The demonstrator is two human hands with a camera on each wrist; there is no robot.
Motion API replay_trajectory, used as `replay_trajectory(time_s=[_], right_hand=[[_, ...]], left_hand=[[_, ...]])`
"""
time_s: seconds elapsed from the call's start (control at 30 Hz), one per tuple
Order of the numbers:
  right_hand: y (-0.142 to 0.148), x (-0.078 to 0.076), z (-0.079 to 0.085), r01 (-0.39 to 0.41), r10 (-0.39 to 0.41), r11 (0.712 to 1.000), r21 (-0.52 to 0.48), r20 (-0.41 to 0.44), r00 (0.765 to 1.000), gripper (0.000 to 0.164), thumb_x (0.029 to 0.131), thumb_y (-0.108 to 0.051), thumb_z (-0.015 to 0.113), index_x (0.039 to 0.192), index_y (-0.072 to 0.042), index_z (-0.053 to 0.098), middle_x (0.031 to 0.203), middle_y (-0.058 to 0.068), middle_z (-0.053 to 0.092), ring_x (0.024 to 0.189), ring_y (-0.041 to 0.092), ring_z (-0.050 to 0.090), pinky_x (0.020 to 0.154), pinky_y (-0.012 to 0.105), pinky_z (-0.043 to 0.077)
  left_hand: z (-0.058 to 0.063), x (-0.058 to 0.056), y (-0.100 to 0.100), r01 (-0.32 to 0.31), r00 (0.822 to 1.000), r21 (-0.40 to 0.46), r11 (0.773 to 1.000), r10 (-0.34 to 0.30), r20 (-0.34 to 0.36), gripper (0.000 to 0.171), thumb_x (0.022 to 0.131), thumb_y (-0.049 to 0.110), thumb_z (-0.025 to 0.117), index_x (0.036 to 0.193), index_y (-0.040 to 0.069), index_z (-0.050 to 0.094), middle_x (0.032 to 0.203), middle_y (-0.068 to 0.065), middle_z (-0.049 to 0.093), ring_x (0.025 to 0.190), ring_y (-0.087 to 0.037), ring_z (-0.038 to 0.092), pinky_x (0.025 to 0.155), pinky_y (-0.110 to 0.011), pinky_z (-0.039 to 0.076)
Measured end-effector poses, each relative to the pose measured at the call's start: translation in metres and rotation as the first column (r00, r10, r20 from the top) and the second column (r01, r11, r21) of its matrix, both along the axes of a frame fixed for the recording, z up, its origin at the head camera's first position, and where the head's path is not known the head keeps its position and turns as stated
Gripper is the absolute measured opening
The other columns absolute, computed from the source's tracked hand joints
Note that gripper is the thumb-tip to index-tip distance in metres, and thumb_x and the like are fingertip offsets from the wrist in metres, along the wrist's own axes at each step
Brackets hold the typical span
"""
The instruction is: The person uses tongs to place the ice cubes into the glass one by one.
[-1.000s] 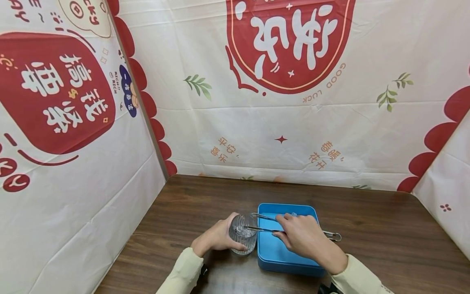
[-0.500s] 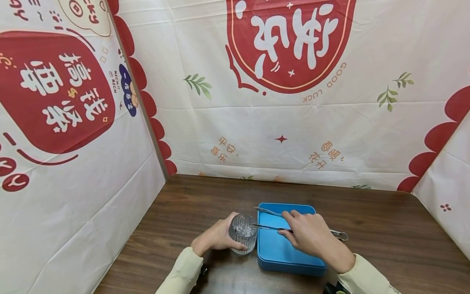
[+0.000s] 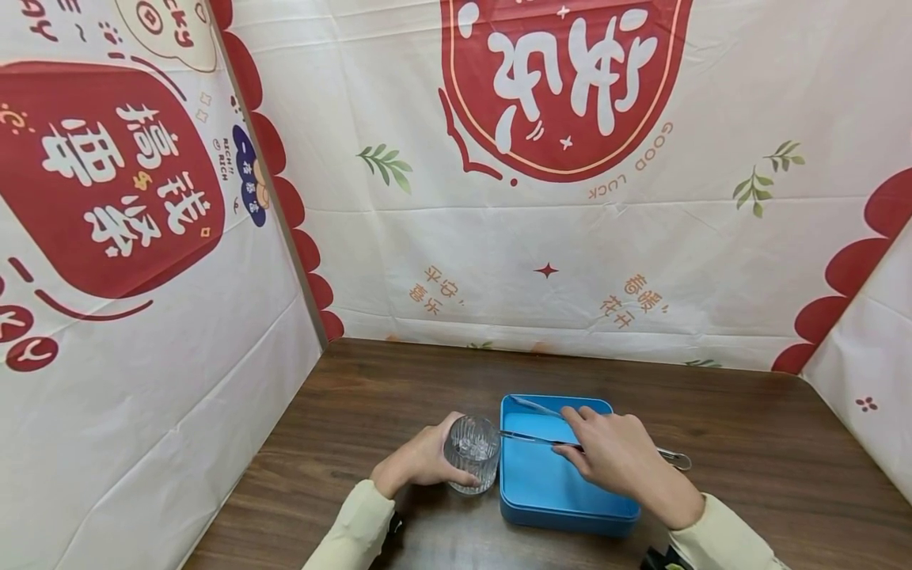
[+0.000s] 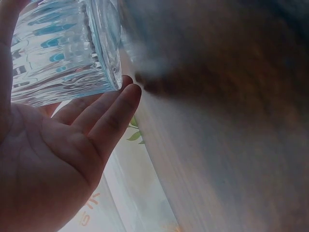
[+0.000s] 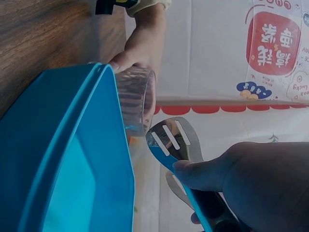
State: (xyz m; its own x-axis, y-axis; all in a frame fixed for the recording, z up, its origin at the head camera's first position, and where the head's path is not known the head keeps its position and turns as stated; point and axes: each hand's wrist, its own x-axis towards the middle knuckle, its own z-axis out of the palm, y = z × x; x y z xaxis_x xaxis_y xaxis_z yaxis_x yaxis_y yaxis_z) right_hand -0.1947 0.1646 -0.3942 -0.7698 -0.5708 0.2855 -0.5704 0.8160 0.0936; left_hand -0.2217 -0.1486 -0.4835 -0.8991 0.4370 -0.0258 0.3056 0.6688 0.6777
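Note:
My left hand grips a clear ribbed glass that stands upright left of a blue rectangular box. Clear contents show in the glass; their kind is hard to make out. In the left wrist view, fingers of this hand curve beside the glass. My right hand holds metal tongs over the box, their two arms spread apart. Slots mark the tongs' head in the right wrist view, and nothing is seen between the tips. My right hand hides part of the box's inside.
A dark wooden table bears the box and glass. Printed white cloth rises behind the table's back edge, and another cloth hangs along the left side.
My right hand has drawn the tongs to the right, out from over the glass to above the box. My left hand and the glass stay in place.

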Motion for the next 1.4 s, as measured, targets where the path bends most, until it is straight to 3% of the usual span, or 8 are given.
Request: replay_trajectory(time_s=[0.23,0.53,0.9,1.4], right_hand=[[0.008,-0.003,-0.002,0.028,-0.028,1.000,0.010,0.019,0.999,0.051,0.086,-0.048,0.072,0.117,-0.008,0.064,0.091,0.007,0.070,0.052,0.013,0.055,0.041,0.026,0.038],[0.018,-0.009,-0.009,0.034,-0.034,0.999,0.013,-0.016,0.999,0.051,0.084,-0.048,0.074,0.116,-0.009,0.064,0.079,0.004,0.066,0.045,0.009,0.046,0.039,0.025,0.031],[0.028,-0.016,-0.013,0.075,-0.077,0.996,0.047,0.052,0.996,0.052,0.084,-0.048,0.073,0.118,-0.009,0.065,0.089,0.009,0.069,0.052,0.014,0.054,0.041,0.028,0.037],[0.037,-0.022,-0.010,0.134,-0.147,0.986,0.095,0.138,0.979,0.053,0.083,-0.048,0.074,0.116,-0.007,0.065,0.089,0.008,0.069,0.058,0.017,0.058,0.045,0.032,0.042]], left_hand=[[0.000,0.000,0.000,-0.001,1.000,0.003,1.000,0.001,0.006,0.084,0.066,0.048,0.090,0.133,0.025,0.044,0.108,0.004,0.065,0.094,-0.008,0.061,0.083,-0.030,0.050],[-0.001,0.000,0.000,-0.008,1.000,-0.003,1.000,0.008,0.005,0.084,0.066,0.049,0.090,0.132,0.025,0.044,0.106,0.004,0.065,0.092,-0.007,0.061,0.082,-0.030,0.050],[-0.001,0.001,-0.001,-0.007,1.000,0.006,1.000,0.006,0.022,0.084,0.066,0.048,0.090,0.132,0.025,0.044,0.106,0.004,0.065,0.092,-0.008,0.060,0.081,-0.030,0.050],[0.002,0.000,0.001,0.001,1.000,0.004,1.000,-0.001,0.023,0.085,0.066,0.049,0.090,0.133,0.023,0.043,0.108,0.004,0.064,0.094,-0.008,0.060,0.083,-0.030,0.050]])
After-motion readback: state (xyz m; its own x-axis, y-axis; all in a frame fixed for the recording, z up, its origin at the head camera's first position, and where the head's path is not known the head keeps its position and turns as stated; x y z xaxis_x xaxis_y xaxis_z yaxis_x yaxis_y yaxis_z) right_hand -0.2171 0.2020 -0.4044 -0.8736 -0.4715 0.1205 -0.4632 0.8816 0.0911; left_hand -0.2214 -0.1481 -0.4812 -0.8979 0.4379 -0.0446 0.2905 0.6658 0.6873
